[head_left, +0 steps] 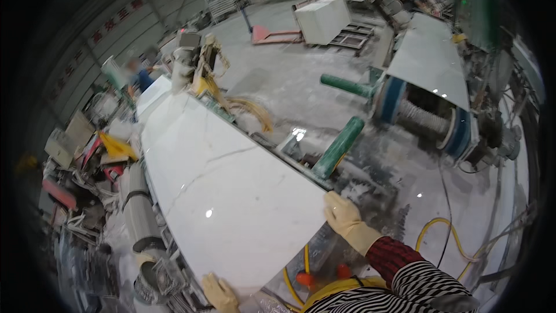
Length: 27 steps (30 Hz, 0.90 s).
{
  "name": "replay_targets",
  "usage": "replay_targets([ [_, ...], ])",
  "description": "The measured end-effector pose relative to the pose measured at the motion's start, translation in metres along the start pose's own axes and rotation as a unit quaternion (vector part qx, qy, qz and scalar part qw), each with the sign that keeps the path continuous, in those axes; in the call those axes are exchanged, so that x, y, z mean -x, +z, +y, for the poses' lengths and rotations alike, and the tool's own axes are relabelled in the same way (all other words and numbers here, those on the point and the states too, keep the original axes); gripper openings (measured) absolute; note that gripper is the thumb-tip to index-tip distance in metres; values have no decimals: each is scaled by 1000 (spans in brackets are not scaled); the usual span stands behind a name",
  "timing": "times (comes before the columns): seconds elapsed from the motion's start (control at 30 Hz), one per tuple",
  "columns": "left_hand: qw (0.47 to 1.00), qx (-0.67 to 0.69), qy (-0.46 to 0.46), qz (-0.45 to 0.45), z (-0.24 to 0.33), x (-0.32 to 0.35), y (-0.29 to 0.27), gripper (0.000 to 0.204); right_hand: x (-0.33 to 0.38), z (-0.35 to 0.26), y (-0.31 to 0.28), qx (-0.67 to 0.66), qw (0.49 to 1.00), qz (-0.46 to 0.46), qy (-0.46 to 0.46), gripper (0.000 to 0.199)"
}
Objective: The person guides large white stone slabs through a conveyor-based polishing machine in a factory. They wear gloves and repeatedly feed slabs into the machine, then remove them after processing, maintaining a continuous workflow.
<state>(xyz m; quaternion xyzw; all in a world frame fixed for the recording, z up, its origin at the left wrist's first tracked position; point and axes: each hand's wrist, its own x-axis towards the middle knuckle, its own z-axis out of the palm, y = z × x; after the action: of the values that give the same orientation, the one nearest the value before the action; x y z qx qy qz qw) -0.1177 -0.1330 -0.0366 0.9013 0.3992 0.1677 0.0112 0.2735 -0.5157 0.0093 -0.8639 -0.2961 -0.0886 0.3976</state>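
A long white stone slab (243, 197) with thin grey veins lies flat before me and stretches toward the far left. Both my hands wear cream rubber gloves. At its near right corner, my right hand (346, 218) grips the edge, fingers close together. My left hand (219, 293) holds the near left corner, partly cut off by the lower edge of the picture. The undersides of the slab and the thumbs are hidden. Beside the slab's right edge juts a green roller (339, 148).
Another pale slab (431, 52) rests on a machine with blue-banded rollers (417, 113) at the right. A ribbed grey roller (139, 214) and clutter line the left side. A yellow hose (440, 220) curves over the wet floor. A blurred person (143, 75) stands far left.
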Motion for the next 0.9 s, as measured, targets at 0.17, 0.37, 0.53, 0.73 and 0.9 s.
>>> replay_targets([
  [0.17,998,-53,3,-25,27,25,-9,58,5,15,-9,-41,997,57,-27,33],
  [0.37,999,-42,-4,-33,34,60,-27,56,14,26,-8,-39,998,42,-15,38],
  [0.53,997,-24,-3,-69,50,53,-44,57,20,35,-13,-37,999,30,11,38],
  [0.73,994,-60,-23,-86,38,38,-35,58,22,24,-15,-32,999,3,14,37],
  [0.9,995,-50,1,-89,50,2,-26,61,27,19,-23,-1,998,-9,61,37],
])
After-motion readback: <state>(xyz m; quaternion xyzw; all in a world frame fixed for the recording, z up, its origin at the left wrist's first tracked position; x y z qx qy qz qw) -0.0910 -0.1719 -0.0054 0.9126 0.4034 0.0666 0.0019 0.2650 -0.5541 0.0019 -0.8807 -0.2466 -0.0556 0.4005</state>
